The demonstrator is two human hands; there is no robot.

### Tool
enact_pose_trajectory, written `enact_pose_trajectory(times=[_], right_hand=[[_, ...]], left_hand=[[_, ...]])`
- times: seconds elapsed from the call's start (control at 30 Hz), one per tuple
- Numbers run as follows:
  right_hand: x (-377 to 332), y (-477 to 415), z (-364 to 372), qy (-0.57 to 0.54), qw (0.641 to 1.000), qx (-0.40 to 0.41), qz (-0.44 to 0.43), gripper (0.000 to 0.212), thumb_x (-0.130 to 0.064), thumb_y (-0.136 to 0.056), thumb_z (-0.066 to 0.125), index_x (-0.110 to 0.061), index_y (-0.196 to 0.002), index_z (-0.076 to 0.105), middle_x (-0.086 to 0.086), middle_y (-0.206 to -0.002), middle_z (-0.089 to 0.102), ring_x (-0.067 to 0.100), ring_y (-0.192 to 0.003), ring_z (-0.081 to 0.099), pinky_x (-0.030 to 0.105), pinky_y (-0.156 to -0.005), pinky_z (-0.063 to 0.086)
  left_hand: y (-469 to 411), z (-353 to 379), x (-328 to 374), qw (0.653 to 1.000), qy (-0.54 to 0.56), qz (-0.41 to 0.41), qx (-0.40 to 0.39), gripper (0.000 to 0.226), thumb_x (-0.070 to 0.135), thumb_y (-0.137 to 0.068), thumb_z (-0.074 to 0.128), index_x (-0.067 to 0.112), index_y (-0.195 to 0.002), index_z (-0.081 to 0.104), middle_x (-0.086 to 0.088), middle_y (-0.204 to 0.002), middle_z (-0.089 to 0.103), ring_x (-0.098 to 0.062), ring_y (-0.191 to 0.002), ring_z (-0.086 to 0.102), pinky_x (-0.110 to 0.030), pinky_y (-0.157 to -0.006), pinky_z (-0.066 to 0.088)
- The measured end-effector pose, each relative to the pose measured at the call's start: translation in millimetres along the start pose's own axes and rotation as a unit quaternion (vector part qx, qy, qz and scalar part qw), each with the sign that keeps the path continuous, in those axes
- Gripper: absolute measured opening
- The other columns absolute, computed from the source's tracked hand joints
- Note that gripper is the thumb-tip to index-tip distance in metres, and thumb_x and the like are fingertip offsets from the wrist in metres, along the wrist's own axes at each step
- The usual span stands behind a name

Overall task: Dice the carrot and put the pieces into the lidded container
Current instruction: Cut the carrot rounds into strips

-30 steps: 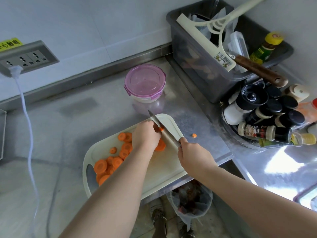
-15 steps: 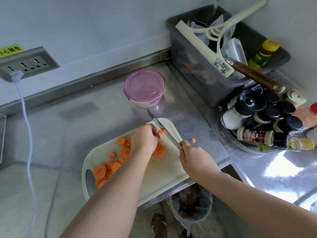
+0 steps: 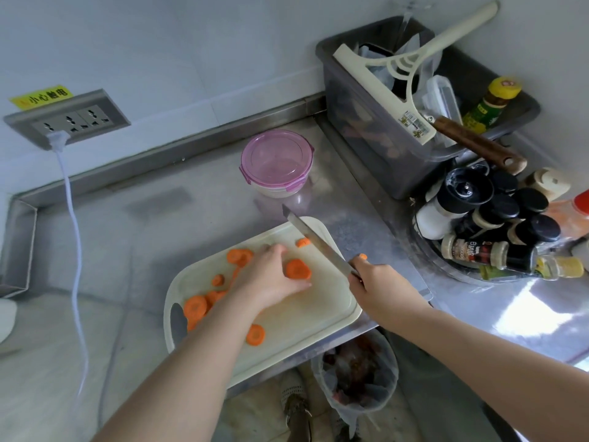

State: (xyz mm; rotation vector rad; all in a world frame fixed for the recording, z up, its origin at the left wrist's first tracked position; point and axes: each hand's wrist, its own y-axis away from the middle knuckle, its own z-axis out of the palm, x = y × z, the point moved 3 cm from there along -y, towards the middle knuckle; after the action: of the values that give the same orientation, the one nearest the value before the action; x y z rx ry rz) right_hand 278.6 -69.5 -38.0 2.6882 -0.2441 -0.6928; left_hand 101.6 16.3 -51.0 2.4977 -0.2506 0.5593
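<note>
Well, my left hand (image 3: 271, 279) rests, fingers (image 3: 278, 250) spread loosely, on the thin orange carrot rounds (image 3: 298, 269) on the cream plastic cutting board (image 3: 306, 317). My right hand (image 3: 379, 291) grips the steel knife (image 3: 318, 245). The rounds look stiff, light and slick, so I'd pin them flat by their edges. The pink-lidded round container (image 3: 276, 161) sits closed at twelve o'clock.
</note>
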Motion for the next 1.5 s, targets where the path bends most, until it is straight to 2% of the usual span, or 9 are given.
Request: enact_pose_trajectory(times=[0.13,0.3,0.47,0.6,0.8,0.93,1.13,1.4,1.5], right_hand=[[-5.5,3.5,8.4,0.017,0.999,-0.046,-0.021,0.012,-0.024,-0.101,0.032,-0.02,-0.092,0.039,-0.002,-0.063,0.045,0.016,-0.051,0.041,0.027,-0.045,0.029],[-3.8,-2.0,19.3,0.04,0.998,-0.045,-0.004,0.022,-0.025,-0.101,0.031,-0.014,-0.107,0.049,-0.002,-0.065,0.047,0.021,-0.059,0.05,0.029,-0.048,0.035],[-10.8,0.0,27.7,0.035,0.998,-0.049,-0.015,0.011,-0.023,-0.102,0.03,-0.018,-0.095,0.038,-0.003,-0.063,0.039,0.013,-0.051,0.039,0.025,-0.044,0.025],[-12.2,1.2,36.1,0.029,0.998,-0.048,-0.017,0.015,-0.023,-0.102,0.031,-0.017,-0.102,0.044,-0.004,-0.065,0.042,0.014,-0.054,0.044,0.024,-0.045,0.028],[-2.9,9.9,40.6,0.007,0.998,-0.059,-0.013,0.013,-0.022,-0.101,0.032,-0.017,-0.102,0.045,-0.005,-0.066,0.045,0.014,-0.055,0.049,0.025,-0.049,0.035],[-3.7,11.3,41.3,0.006,0.998,-0.059,-0.009,0.017,-0.023,-0.102,0.032,-0.017,-0.107,0.047,-0.004,-0.069,0.048,0.017,-0.059,0.054,0.028,-0.051,0.04],[-9.6,13.5,39.1,0.045,0.997,-0.06,-0.001,0.021,-0.026,-0.102,0.03,-0.017,-0.11,0.048,0.002,-0.08,0.056,0.024,-0.072,0.061,0.036,-0.06,0.052],[-18.1,13.5,18.4,0.046,0.999,-0.012,-0.014,0.028,-0.026,-0.103,0.027,-0.013,-0.11,0.051,-0.003,-0.065,0.046,0.019,-0.058,0.048,0.029,-0.048,0.034],[-27.0,17.9,21.9,0.085,0.996,-0.032,-0.02,0.028,-0.025,-0.103,0.029,-0.016,-0.12,0.049,0.0,-0.074,0.053,0.02,-0.066,0.058,0.035,-0.057,0.051]], left_hand=[[9.9,15.9,11.9,0.997,-0.065,-0.021,0.028,0.073,0.042,-0.077,0.074,0.013,-0.132,0.036,-0.006,-0.132,0.042,-0.026,-0.121,0.049,-0.034,-0.094,0.043],[12.1,27.0,14.4,0.994,-0.015,-0.052,0.1,0.06,0.027,-0.081,0.069,0.01,-0.13,0.038,-0.009,-0.13,0.046,-0.028,-0.116,0.052,-0.033,-0.087,0.043],[13.6,33.2,10.6,0.986,0.026,-0.068,0.148,0.05,0.021,-0.084,0.065,0.012,-0.128,0.042,-0.009,-0.125,0.052,-0.028,-0.112,0.055,-0.033,-0.082,0.044],[18.8,34.9,6.9,0.982,0.027,-0.064,0.175,0.049,0.022,-0.085,0.064,0.012,-0.128,0.044,-0.009,-0.122,0.053,-0.026,-0.11,0.055,-0.029,-0.079,0.042],[20.8,40.3,2.8,0.979,0.12,-0.061,0.151,0.031,0.026,-0.081,0.066,0.012,-0.108,0.061,-0.006,-0.108,0.063,-0.024,-0.105,0.057,-0.024,-0.078,0.039],[23.0,36.5,-3.6,0.969,0.181,-0.088,0.144,0.029,0.023,-0.093,0.056,0.011,-0.119,0.063,-0.003,-0.119,0.065,-0.019,-0.113,0.057,-0.016,-0.082,0.034],[22.1,38.7,-1.9,0.955,0.208,-0.121,0.174,0.026,0.015,-0.091,0.059,0.01,-0.115,0.065,-0.004,-0.115,0.067,-0.02,-0.112,0.059,-0.018,-0.085,0.036],[20.5,35.8,-1.7,0.946,0.243,-0.146,0.16,0.022,0.017,-0.088,0.063,0.011,-0.109,0.068,-0.005,-0.103,0.072,-0.019,-0.102,0.064,-0.023,-0.085,0.044],[19.9,35.6,-2.4,0.945,0.249,-0.149,0.153,0.024,0.017,-0.087,0.064,0.011,-0.111,0.068,-0.007,-0.103,0.072,-0.02,-0.103,0.065,-0.028,-0.091,0.046]])
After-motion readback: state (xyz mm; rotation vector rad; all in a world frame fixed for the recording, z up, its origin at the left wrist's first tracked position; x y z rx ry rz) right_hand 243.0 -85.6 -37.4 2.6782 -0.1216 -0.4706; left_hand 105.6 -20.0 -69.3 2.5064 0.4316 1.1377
